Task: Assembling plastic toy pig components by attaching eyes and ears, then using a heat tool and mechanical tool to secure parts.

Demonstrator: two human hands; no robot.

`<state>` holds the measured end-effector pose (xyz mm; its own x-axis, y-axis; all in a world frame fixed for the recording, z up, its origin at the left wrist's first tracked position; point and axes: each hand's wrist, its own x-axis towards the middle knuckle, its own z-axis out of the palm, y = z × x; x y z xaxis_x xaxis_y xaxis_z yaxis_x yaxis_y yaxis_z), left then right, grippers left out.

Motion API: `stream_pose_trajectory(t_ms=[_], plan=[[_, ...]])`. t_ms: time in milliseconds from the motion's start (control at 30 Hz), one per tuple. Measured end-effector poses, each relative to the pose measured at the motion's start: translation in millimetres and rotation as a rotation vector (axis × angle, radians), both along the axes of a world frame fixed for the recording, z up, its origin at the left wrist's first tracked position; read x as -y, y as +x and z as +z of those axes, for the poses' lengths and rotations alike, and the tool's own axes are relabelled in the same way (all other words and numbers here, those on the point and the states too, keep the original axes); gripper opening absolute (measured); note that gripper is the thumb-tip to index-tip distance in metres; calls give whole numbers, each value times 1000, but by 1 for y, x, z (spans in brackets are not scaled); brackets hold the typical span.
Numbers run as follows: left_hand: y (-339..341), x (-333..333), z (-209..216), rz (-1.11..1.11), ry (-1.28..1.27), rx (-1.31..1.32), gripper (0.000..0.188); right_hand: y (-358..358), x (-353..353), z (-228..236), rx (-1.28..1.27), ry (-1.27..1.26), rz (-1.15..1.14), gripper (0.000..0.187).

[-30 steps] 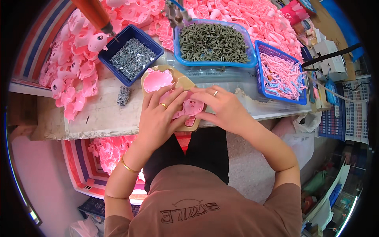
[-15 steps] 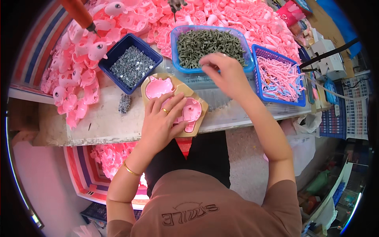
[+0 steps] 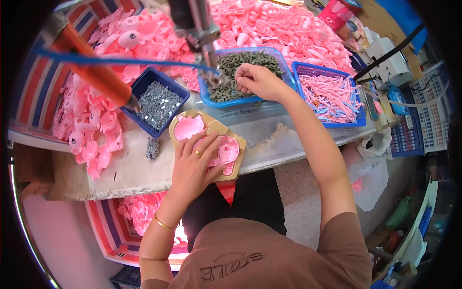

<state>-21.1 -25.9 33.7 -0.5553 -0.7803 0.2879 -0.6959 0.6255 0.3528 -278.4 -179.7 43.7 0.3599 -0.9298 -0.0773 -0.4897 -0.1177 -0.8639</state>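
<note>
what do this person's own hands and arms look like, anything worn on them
The left hand is ungloved, with a gold-coloured ring and, above the wrist, a thin gold-coloured bangle. The right hand is also ungloved, and no bracelet shows on that side. The sleeves are short and brown.

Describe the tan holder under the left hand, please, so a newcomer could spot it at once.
Find the worktable and follow its near edge to the left hand. Under that hand lies the tan holder. Unlike the blue containers nearby, it is an angular block with pink shells set into it.
</note>
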Motion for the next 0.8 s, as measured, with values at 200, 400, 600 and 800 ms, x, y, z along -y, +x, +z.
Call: stream_pose_trajectory(t_ms=[200,400,600,800], plan=[[-19,9,20,42,54,-235,60,-1,-61,22,108,-120,179,14],[-41,16,22,54,538,-507,34,12,-115,32,141,-82,178,14],[-32,14,8,76,572,-586,23,-123,-73,-4,-539,-534,-536,17],[-38,15,7,103,745,-708,25,-160,-47,-45,-838,-277,-532,18]])
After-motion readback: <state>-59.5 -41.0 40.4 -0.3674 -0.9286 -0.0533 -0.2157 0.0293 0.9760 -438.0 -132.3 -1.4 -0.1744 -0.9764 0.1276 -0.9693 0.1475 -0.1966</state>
